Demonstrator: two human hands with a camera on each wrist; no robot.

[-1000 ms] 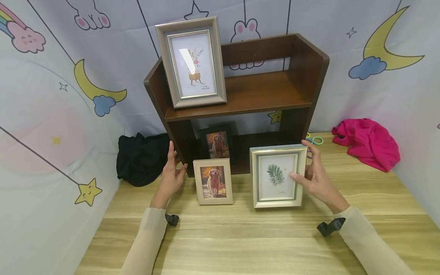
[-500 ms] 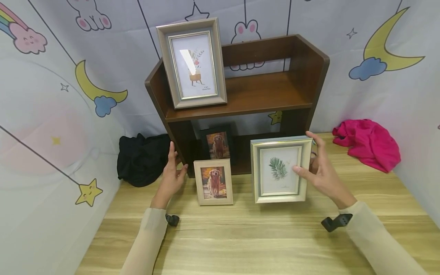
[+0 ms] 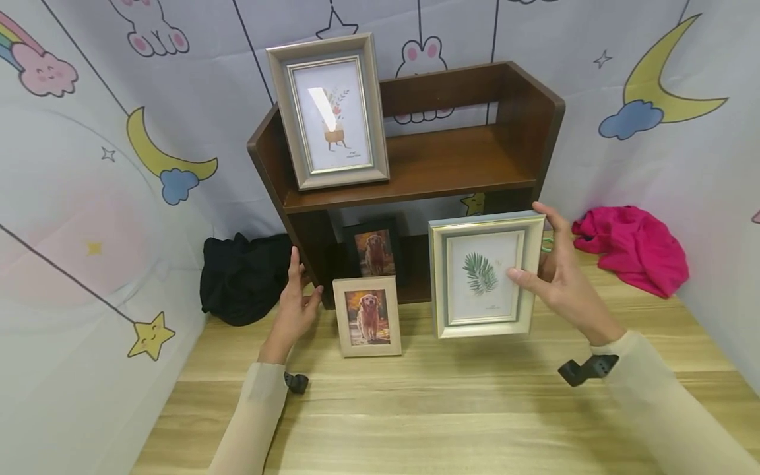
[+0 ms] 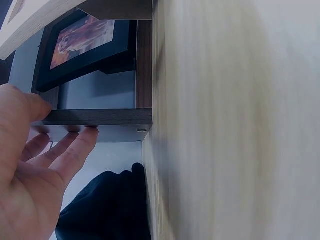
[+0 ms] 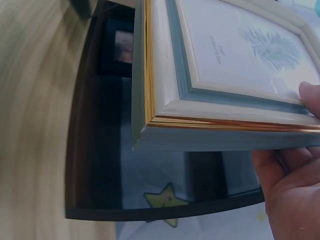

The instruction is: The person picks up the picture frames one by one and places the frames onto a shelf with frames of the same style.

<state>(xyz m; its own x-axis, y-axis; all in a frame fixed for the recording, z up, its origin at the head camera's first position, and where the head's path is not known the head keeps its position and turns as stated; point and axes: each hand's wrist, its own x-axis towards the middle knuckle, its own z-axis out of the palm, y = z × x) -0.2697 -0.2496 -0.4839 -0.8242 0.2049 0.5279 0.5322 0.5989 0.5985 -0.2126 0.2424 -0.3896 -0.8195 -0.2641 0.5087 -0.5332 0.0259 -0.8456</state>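
In the head view my right hand (image 3: 561,284) holds a pale gold picture frame (image 3: 438,284) with a green leaf print by its right side. The thumb lies on the front and the fingers are behind. The frame is raised off the table, before the lower right of a dark brown two-tier shelf (image 3: 457,161). My left hand (image 3: 295,313) grips the shelf's left side panel (image 4: 107,116), thumb at the front edge and fingertips on the outer face. Beside that hand a light wood frame (image 3: 396,323) with a dog photo stands on the table.
A black frame (image 3: 351,247) with a dog photo stands on the lower shelf, and a larger champagne frame (image 3: 377,119) leans on the upper shelf. Black cloth (image 3: 240,280) lies left of the shelf, pink cloth (image 3: 638,247) right. A green ring (image 3: 547,245) shows behind my right hand.
My right hand has lifted the leaf-print frame from near the table up and slightly right, toward the lower shelf opening. My left hand has stayed at the shelf's side.
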